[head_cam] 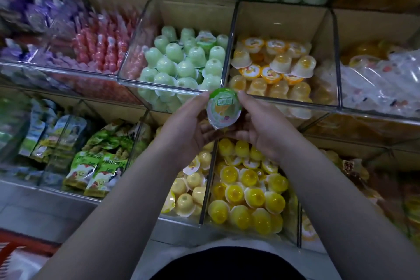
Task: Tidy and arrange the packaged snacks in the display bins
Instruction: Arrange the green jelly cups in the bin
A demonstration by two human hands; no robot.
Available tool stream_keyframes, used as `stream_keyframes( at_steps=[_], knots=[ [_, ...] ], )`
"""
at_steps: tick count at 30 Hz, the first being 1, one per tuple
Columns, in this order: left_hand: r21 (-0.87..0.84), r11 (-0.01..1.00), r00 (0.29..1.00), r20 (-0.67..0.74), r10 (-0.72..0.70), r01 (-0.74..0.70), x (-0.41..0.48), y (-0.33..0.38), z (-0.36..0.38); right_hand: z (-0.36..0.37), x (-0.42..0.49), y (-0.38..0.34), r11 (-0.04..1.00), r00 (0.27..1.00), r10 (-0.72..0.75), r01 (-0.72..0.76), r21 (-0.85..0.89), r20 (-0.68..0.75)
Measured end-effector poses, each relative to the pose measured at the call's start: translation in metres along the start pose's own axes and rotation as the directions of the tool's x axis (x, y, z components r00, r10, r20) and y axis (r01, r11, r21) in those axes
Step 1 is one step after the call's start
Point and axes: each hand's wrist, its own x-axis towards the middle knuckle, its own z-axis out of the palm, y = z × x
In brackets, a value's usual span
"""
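We've got one green cup (223, 110) gripped between left hand (186, 127) and right hand (263, 129) at the front edge of the green bin (159, 87) — that one looks mostly neat, the orange bin (279, 20) looks jumbled, so plenty left.

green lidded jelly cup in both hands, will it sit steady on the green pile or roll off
Probably stiff: the jelly cup shows no denting between the left hand and right hand. Likely to tip or roll, since the green cups form a bumpy, domed heap.
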Motion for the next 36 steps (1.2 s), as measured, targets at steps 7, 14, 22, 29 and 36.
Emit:
stream_keyframes(
  at_steps=[7,14,22,29,36],
  knots=[
    [0.054,0.996,0.997,0.044,0.067,-0.070,0.013,0.020,-0.008,0.009,0.017,-0.013,1.000,1.000,0.016,-0.016,-0.002,0.024],
    [0.091,0.994,0.997,0.060,0.057,-0.062,0.030,0.045,-0.031,0.034,0.039,-0.019,0.999,0.998,0.028,-0.027,0.028,-0.049],
    [0.051,0.998,0.997,0.063,0.034,-0.038,0.053,0.074,-0.059,0.067,0.058,-0.030,1.000,0.992,-0.025,0.025,0.000,-0.122],
    [0.091,0.993,0.989,0.132,0.069,-0.081,0.074,0.086,-0.074,0.077,0.073,-0.037,0.990,0.982,-0.097,0.112,0.086,-0.161],
    [0.425,0.872,0.966,0.184,0.180,-0.243,0.105,0.095,-0.072,0.084,0.096,-0.045,0.975,0.945,-0.137,0.181,0.126,-0.298]
  ],
)
